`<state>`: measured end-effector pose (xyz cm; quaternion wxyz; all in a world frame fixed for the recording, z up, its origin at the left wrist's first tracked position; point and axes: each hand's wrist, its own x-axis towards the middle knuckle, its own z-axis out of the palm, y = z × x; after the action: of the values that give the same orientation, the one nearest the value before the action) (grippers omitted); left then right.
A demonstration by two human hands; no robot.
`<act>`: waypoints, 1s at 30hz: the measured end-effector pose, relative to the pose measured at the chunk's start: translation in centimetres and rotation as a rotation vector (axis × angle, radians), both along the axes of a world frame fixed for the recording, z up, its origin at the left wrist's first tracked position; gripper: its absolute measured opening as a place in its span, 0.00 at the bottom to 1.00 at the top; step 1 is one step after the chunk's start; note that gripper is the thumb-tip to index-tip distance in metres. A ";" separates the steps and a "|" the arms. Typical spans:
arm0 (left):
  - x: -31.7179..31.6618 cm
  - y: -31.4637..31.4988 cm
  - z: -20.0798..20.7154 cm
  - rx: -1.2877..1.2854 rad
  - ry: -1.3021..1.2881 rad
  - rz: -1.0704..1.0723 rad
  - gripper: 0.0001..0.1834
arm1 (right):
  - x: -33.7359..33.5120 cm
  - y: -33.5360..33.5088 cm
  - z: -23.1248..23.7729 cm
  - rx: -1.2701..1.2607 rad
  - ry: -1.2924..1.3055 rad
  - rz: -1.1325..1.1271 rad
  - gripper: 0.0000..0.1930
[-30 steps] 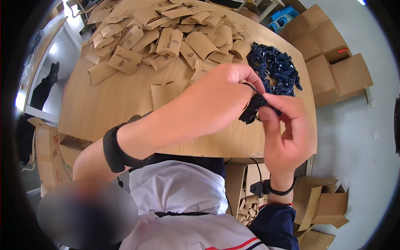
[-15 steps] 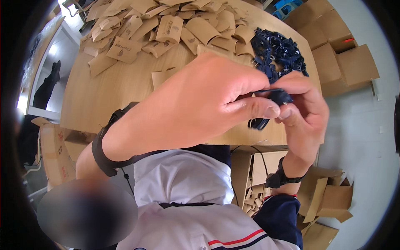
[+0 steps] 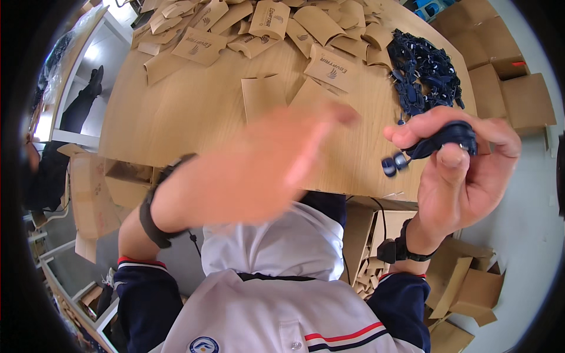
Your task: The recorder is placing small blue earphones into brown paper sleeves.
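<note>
My right hand [image 3: 465, 170] is closed on a wound bundle of dark blue earphones [image 3: 444, 138], pinched between thumb and fingers above the table's right side. The two earbuds hang out on the left of the grip. My left hand [image 3: 253, 159] is over the middle of the table, smeared by motion. Its fingers look stretched toward the upper right, and I see nothing in them. Just beyond it lie flat brown pillow boxes, one [image 3: 262, 94] partly covered by the hand.
A heap of brown pillow boxes [image 3: 271, 20] covers the far side of the wooden table [image 3: 141, 126]. At its right edge lies a pile of dark blue earphones [image 3: 426, 73]. Large cartons [image 3: 509, 94] stand to the right, and an open carton [image 3: 94, 188] stands at the left.
Both hands were together on the earphones. The left has let go and moved left; the right has moved right with the bundle. The view has shifted slightly.
</note>
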<state>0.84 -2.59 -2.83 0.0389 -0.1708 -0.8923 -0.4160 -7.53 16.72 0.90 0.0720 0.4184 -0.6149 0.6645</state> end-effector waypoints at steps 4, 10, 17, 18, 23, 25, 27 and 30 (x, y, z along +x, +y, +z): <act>-1.4 -6.6 -3.0 -0.635 0.343 0.082 0.27 | -1.1 -0.5 -0.1 -0.002 0.138 -0.027 0.16; 0.1 -8.3 -3.1 -0.740 0.232 0.241 0.18 | -3.2 -0.5 1.1 0.132 0.457 0.027 0.16; 1.5 -2.4 -0.5 0.424 0.124 0.241 0.12 | -2.5 -2.1 2.5 -0.026 0.659 -0.165 0.18; 2.0 -1.2 -0.2 0.603 0.022 0.217 0.11 | -2.4 -2.1 2.9 -0.032 0.658 -0.146 0.18; 1.4 1.7 1.3 0.720 -0.239 0.063 0.12 | -2.3 -1.5 3.4 -0.120 0.579 0.181 0.16; 1.7 2.5 0.7 0.763 -0.104 0.074 0.12 | -1.7 -2.5 4.2 0.024 0.559 0.435 0.17; 2.1 2.4 0.8 0.813 -0.011 0.074 0.13 | -1.6 -2.7 4.1 0.022 0.538 0.489 0.17; 2.2 2.1 0.6 0.771 0.054 0.028 0.15 | -2.0 -3.0 3.8 0.016 0.471 0.645 0.18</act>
<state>3.04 -0.53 -2.27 0.1296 -0.1422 -0.6714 -0.7157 -9.54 13.73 4.73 -0.0046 0.7316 -0.4238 0.5340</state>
